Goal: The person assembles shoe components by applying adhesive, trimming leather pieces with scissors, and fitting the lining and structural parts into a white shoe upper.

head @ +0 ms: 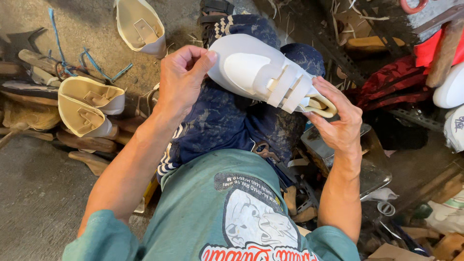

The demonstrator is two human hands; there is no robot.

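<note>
White shoe upper (263, 72), two straps across the front, held above my lap over the dark blue trousers (227, 121). I have it between both hands, sole side turned away from me.

Left hand (181, 77): thumb and fingers pinched together on the toe end. Right hand (338, 118): fingers curled around the heel opening, thumb pressing at the collar, where a tan inner form shows.

Risks as I judge them:
- The toe pinch is narrow. If the right hand twists the heel, the toe could slip out and the upper would drop toward the gritty concrete floor (34, 193), soiling the white surface.
- Trousers look dusty; letting the piece rest on them would likely mark it.
- Hard pressure at the collar could crease or distort the heel edge.
- The straps stand slightly proud; a finger catching one could pull it loose.

Nearby: two cream uppers (89, 104) lie left on wooden lasts, another (140, 26) further up. Red cloth (391, 84) at right.
</note>
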